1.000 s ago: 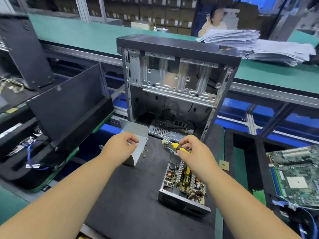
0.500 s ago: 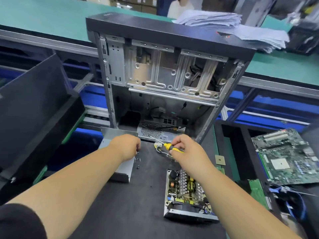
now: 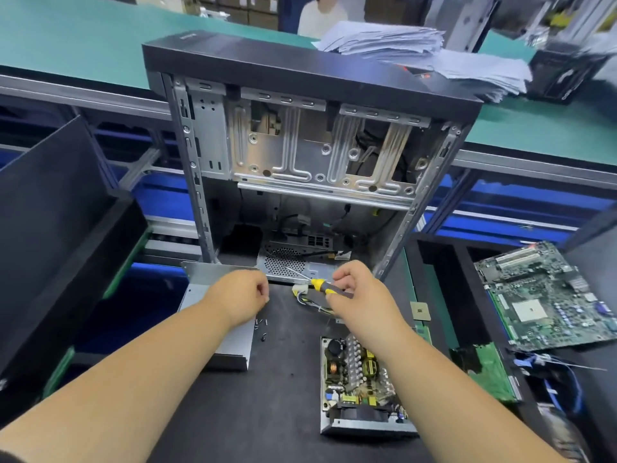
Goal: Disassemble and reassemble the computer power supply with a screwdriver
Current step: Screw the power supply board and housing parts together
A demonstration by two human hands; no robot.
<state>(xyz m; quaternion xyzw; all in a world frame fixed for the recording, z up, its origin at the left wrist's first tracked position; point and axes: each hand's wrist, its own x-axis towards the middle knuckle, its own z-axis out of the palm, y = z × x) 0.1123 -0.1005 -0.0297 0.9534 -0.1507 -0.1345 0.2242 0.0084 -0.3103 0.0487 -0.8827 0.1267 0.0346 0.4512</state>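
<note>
The opened power supply lies on the black mat with its circuit board and coils exposed. Its grey metal cover lies to the left, with loose screws beside it. My left hand hovers over the cover's far end with its fingers curled; nothing shows in them. My right hand grips a yellow-and-black screwdriver, whose thin shaft points left and away towards the case. The supply's wire bundle lies under the screwdriver.
An open computer case stands upright just beyond my hands. A motherboard and a green card lie in trays on the right. A black panel leans at the left. Stacked papers sit behind the case.
The view has tilted down and moved closer. Both hands have stayed near the case's open bottom, with the left hand shifted slightly along the cover.
</note>
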